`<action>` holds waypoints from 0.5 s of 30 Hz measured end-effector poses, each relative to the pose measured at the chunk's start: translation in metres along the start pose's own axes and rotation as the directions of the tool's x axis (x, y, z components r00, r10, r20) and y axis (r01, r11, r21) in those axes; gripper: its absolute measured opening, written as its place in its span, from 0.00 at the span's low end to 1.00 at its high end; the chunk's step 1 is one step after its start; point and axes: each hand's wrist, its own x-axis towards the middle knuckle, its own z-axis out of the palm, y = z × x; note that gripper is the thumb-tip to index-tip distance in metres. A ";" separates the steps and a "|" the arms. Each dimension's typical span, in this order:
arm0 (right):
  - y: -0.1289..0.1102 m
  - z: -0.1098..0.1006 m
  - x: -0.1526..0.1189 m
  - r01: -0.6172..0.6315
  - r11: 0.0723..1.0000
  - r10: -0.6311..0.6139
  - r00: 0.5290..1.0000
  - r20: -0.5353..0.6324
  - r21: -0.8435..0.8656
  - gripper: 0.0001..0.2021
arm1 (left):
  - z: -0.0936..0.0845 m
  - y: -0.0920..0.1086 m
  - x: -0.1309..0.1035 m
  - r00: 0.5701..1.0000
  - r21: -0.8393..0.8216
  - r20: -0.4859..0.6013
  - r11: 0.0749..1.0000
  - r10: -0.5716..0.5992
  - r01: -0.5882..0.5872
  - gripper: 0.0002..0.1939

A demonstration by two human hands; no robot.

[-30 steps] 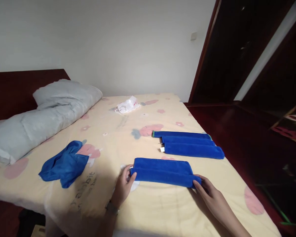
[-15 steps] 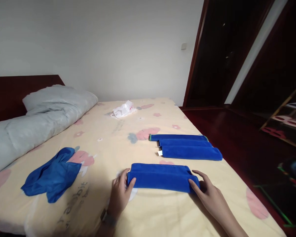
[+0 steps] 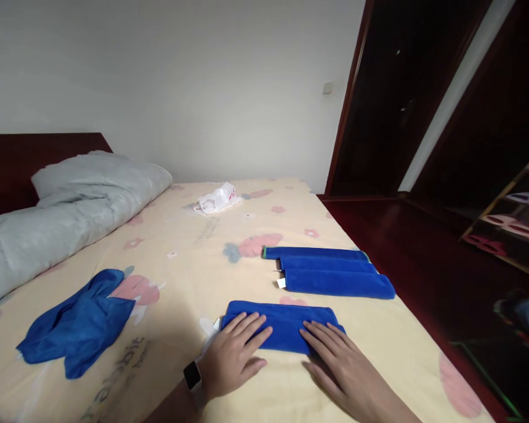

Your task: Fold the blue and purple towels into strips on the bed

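Bed [image 3: 194,252], cream, printed. I note on it: grey quilt [image 3: 88,200], white bag [image 3: 219,198] near wall [image 3: 194,88], crumpled blue cloth [image 3: 81,326], overlapping folded cloths [image 3: 335,283], just beside these a separate folded cloth [image 3: 284,320].

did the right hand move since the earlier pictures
Yes: the right hand has shifted left, judged against the white tag beyond it, and now rests on the folded blue cloth.

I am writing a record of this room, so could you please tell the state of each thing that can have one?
Near blue cloth: folded, flat
Left hand: open, fingers on that cloth
Right hand: open, fingers on that cloth
Far blue cloths: folded into overlapping strips
Left blue cloth: crumpled
White plastic bag: crumpled
Grey quilt: bunched up
Watch: worn, screen dark
Door: appears shut
Wall switch: too small to tell
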 end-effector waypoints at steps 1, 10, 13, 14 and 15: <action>0.007 0.001 -0.002 0.024 1.000 -0.025 0.998 0.055 0.013 0.30 | 0.000 -0.009 0.003 0.999 -0.066 0.048 0.998 0.017 -0.014 0.34; 0.069 0.022 -0.032 -0.160 0.979 0.157 0.987 0.040 0.123 0.31 | -0.006 -0.079 -0.005 0.966 -0.499 0.166 0.828 -0.199 0.256 0.26; 0.069 0.025 -0.034 -0.204 0.966 0.201 0.979 0.036 0.160 0.31 | -0.003 -0.085 -0.004 0.974 -0.557 0.152 0.799 -0.170 0.226 0.18; 0.069 0.025 -0.033 -0.236 0.953 0.234 0.972 0.033 0.189 0.30 | -0.002 -0.086 -0.003 0.975 -0.576 0.142 0.787 -0.171 0.222 0.16; 0.068 0.025 -0.033 -0.281 0.933 0.279 0.959 0.041 0.225 0.29 | 0.000 -0.087 -0.002 0.972 -0.589 0.134 0.774 -0.191 0.233 0.15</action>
